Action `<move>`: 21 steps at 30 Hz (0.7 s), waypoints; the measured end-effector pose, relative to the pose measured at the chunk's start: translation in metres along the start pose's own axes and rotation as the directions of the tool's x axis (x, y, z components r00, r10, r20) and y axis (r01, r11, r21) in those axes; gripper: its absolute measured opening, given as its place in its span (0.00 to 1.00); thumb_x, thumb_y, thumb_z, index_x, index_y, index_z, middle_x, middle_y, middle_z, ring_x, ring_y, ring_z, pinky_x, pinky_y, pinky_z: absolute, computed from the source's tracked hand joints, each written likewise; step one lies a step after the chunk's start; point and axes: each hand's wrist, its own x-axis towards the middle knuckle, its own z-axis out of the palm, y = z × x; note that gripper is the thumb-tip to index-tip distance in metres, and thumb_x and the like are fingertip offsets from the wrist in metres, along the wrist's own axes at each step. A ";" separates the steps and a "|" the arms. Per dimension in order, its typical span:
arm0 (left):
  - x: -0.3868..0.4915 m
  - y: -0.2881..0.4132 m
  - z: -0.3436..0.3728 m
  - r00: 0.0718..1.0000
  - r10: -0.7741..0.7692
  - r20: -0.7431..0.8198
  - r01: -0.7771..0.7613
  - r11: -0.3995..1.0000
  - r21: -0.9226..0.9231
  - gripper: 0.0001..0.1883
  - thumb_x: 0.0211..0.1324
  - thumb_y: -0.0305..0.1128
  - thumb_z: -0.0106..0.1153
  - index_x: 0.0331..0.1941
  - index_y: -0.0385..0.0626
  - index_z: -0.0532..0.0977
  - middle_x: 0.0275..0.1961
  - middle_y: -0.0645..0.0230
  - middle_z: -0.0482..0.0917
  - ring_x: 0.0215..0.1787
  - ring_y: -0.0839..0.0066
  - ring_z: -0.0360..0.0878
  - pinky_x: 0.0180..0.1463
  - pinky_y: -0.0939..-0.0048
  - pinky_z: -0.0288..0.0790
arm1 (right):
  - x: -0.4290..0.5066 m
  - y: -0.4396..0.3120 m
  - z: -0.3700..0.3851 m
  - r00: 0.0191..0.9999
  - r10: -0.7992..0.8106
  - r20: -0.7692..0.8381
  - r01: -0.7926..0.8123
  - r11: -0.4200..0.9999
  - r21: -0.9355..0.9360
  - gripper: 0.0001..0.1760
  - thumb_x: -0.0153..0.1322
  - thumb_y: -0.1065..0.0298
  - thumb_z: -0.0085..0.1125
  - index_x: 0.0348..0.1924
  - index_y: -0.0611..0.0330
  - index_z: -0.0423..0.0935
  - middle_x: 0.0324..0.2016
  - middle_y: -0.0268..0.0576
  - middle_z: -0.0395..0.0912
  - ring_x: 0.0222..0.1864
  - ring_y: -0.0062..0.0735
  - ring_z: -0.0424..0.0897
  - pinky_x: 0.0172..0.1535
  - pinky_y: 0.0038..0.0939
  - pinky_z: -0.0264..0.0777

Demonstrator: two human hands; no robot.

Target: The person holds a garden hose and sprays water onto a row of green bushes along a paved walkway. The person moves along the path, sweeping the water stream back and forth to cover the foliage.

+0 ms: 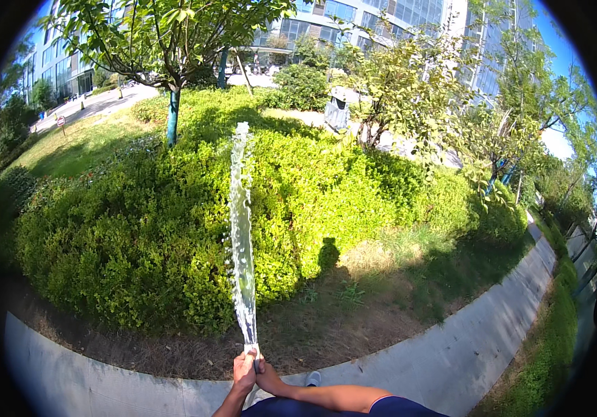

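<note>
My left hand [245,368] and my right hand [269,379] are close together at the bottom middle, both shut on the end of a pale hose [251,348]. The hose's mouth points away from me. From it a thick jet of water [244,234] shoots out over a trimmed green hedge [163,229], breaking into drops along its sides. My left thumb lies along the top of the hose near its mouth. Below my hands the hose runs down, mostly hidden by my arms and dark blue shirt.
A concrete path [382,344] curves under me, with a shoe [313,378] on it. Bare soil [184,357] borders the hedge. A tree with a painted trunk [173,117], a litter bin [336,111] and a yellowing shrub [403,78] stand beyond. Behind them rises a glass-fronted building [408,13].
</note>
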 end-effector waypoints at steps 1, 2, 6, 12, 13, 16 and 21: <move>-0.004 0.006 0.002 1.000 -0.022 0.000 0.022 0.999 0.024 0.18 0.66 0.42 0.46 0.26 0.40 0.71 0.17 0.67 0.72 0.17 0.77 0.69 0.25 0.75 0.65 | -0.001 -0.002 0.002 0.999 0.026 -0.038 -0.027 0.999 -0.027 0.08 0.61 0.69 0.55 0.22 0.64 0.69 0.20 0.45 0.76 0.26 0.35 0.76 0.30 0.39 0.66; -0.002 0.008 0.005 1.000 -0.025 0.007 0.024 0.999 0.039 0.18 0.66 0.42 0.46 0.26 0.40 0.71 0.18 0.67 0.72 0.18 0.77 0.69 0.25 0.75 0.65 | -0.001 -0.003 0.002 0.996 0.051 -0.078 -0.055 0.997 -0.054 0.08 0.60 0.69 0.55 0.23 0.65 0.70 0.21 0.46 0.76 0.26 0.37 0.77 0.30 0.40 0.66; -0.004 0.010 -0.004 0.999 -0.025 0.034 0.023 0.998 0.050 0.19 0.67 0.42 0.45 0.25 0.40 0.71 0.19 0.68 0.72 0.19 0.78 0.69 0.26 0.75 0.65 | -0.010 -0.020 0.013 0.983 0.106 -0.150 -0.117 0.991 -0.066 0.07 0.60 0.69 0.54 0.25 0.65 0.73 0.23 0.52 0.79 0.31 0.47 0.81 0.33 0.43 0.69; -0.011 0.008 -0.006 0.999 -0.016 0.052 0.016 1.000 -0.005 0.18 0.66 0.39 0.44 0.25 0.39 0.71 0.19 0.68 0.72 0.20 0.77 0.69 0.28 0.74 0.66 | -0.018 -0.029 0.014 0.988 0.078 -0.136 -0.088 0.994 -0.069 0.06 0.60 0.71 0.54 0.23 0.66 0.72 0.22 0.51 0.78 0.28 0.42 0.80 0.31 0.42 0.68; -0.012 0.007 -0.006 0.999 -0.015 0.046 0.016 1.000 -0.016 0.18 0.66 0.39 0.44 0.25 0.39 0.71 0.19 0.67 0.72 0.20 0.77 0.69 0.28 0.74 0.66 | -0.019 -0.028 0.014 0.989 0.061 -0.138 -0.073 0.994 -0.084 0.06 0.60 0.71 0.54 0.23 0.66 0.71 0.21 0.51 0.78 0.28 0.41 0.80 0.31 0.41 0.68; -0.015 0.003 -0.007 1.000 -0.001 0.031 0.000 1.000 0.019 0.17 0.66 0.38 0.44 0.26 0.39 0.71 0.19 0.67 0.72 0.19 0.77 0.69 0.27 0.74 0.66 | -0.023 -0.032 0.013 0.987 0.048 -0.150 -0.062 0.994 -0.089 0.06 0.60 0.72 0.55 0.21 0.65 0.70 0.19 0.49 0.76 0.25 0.37 0.79 0.29 0.40 0.67; -0.020 -0.004 -0.003 0.999 -0.032 -0.005 0.032 0.999 -0.018 0.15 0.65 0.37 0.45 0.27 0.39 0.71 0.19 0.67 0.72 0.18 0.77 0.69 0.26 0.74 0.66 | -0.026 -0.012 0.012 0.993 0.001 -0.121 -0.004 1.000 -0.025 0.07 0.59 0.73 0.56 0.19 0.63 0.69 0.17 0.45 0.75 0.24 0.34 0.77 0.28 0.38 0.66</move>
